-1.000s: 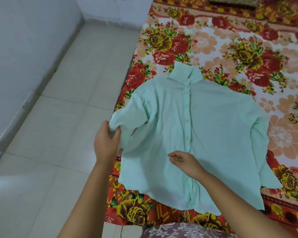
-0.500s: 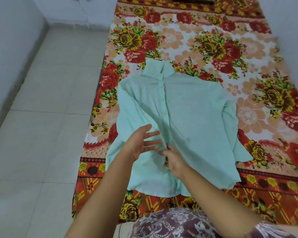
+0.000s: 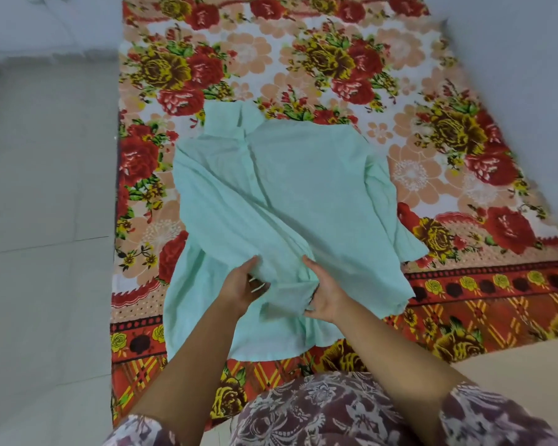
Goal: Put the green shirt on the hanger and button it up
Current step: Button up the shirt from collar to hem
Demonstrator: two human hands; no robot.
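The shirt (image 3: pixel 287 194), pale green, lies spread front-up on a floral sheet (image 3: pixel 335 59), with its collar (image 3: pixel 229 120) at the far end and its hem toward the person. Both hands meet at the lower middle of the shirt, close to the front opening. The left hand (image 3: pixel 242 284) grips the cloth with its thumb on top and its fingers curled into the fabric beneath. The right hand (image 3: pixel 327 291), just beside it, holds the other side of the same bunched ridge, its fingers tucked under the cloth. Between the two hands the fabric rises off the sheet in a raised fold, and creases run up from there toward the collar. The rest of the shirt lies loose and rumpled. One sleeve (image 3: pixel 397 214) trails off to the right, its cuff resting on the sheet; the other sleeve cannot be made out clearly under the folds on the left. Pale tiled floor (image 3: pixel 45 220) runs along the left edge of the sheet, and a plain wall (image 3: pixel 512 59) borders it on the right. The person's patterned dress (image 3: pixel 319 410) fills the bottom of the view, near the shirt's hem.
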